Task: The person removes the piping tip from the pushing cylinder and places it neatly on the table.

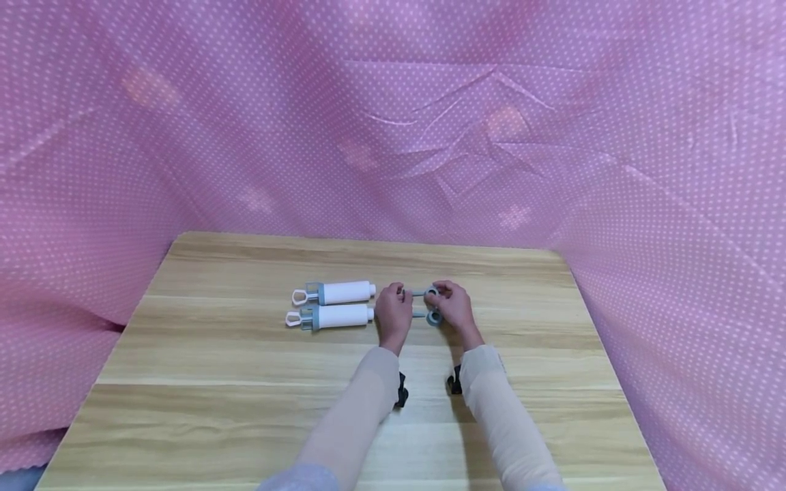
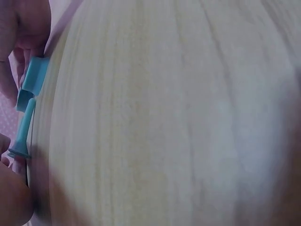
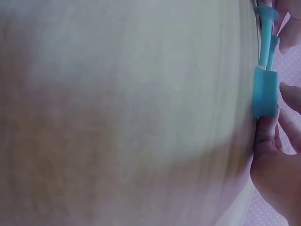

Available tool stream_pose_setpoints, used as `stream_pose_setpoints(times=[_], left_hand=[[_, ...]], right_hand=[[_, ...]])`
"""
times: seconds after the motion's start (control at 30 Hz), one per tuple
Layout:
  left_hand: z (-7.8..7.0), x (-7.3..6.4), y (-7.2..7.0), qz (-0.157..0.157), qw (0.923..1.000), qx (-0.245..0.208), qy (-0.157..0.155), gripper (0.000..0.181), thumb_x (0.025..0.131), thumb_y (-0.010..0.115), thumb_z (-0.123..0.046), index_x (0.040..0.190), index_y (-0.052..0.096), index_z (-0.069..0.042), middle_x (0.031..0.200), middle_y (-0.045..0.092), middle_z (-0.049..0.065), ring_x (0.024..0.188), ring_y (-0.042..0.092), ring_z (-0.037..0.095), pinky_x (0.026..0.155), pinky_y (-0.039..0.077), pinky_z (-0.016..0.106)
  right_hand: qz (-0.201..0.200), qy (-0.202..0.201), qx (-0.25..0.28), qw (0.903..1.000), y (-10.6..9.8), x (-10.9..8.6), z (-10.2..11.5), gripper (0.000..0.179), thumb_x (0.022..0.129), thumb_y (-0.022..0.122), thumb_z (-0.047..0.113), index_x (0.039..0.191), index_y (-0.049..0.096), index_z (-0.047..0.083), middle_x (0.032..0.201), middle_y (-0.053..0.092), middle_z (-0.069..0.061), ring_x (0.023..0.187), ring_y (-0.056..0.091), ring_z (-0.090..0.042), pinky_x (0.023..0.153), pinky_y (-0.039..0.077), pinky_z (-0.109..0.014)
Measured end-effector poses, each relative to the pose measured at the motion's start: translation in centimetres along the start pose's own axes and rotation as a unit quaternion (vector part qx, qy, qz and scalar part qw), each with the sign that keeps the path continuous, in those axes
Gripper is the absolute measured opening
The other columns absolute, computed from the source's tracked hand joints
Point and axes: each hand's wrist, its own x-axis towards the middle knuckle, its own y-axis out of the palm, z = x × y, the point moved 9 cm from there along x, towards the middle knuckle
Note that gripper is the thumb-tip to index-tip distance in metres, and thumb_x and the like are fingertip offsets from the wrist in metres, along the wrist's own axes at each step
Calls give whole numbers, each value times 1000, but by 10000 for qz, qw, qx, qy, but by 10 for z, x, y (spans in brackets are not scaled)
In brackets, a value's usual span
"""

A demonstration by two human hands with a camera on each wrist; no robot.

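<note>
Two slim teal tubes with a flanged end (image 2: 24, 129) lie side by side between my hands, apparently nozzles. Beyond their right ends are two teal rings, a far ring (image 1: 432, 291) and a near ring (image 1: 434, 318). With curled fingers my left hand (image 1: 394, 315) pinches the far tube at its left end, while covering part of the near one. My right hand (image 1: 456, 307) holds the far ring between thumb and fingers, seen from the side in the right wrist view behind the near teal ring (image 3: 265, 93). Fingers partly hide the contact points.
Left of my hands lie two white cylinders, a far one (image 1: 346, 292) and a near one (image 1: 342, 316), with teal collars and white loop handles. They rest on a wood-grain table (image 1: 245, 409). Pink dotted cloth (image 1: 393, 136) hangs around the table's back and sides.
</note>
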Motion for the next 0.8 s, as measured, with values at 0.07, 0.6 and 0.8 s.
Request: stream_pose_setpoints(times=[0.07,0.6,0.8], left_hand=[[-2,0,1,52,9999,101,-8,33,96,70,-25,127,68,-12,111,68,6,98,66,23,88,54,41],[-11,-5,-10,-125,9998,-138,-18,39,97,68,-29,133,64,-15,114,68,6,100,64,26,89,52,45],[-17,-12,-18,-81,9996,-275,-30,39,98,67,-29,134,62,-15,117,66,3,99,65,22,85,54,42]], right_hand=[[-2,46,91,9999,-1,0,0,41,92,75,16,128,65,0,112,67,-17,92,62,-27,77,52,-32],[-260,218,858,9957,-12,-3,-2,34,92,73,10,123,66,-2,107,64,-16,77,61,-17,66,52,-23],[-275,118,660,9974,-14,-8,0,33,94,72,13,123,66,-1,113,64,-17,98,63,-28,76,54,-28]])
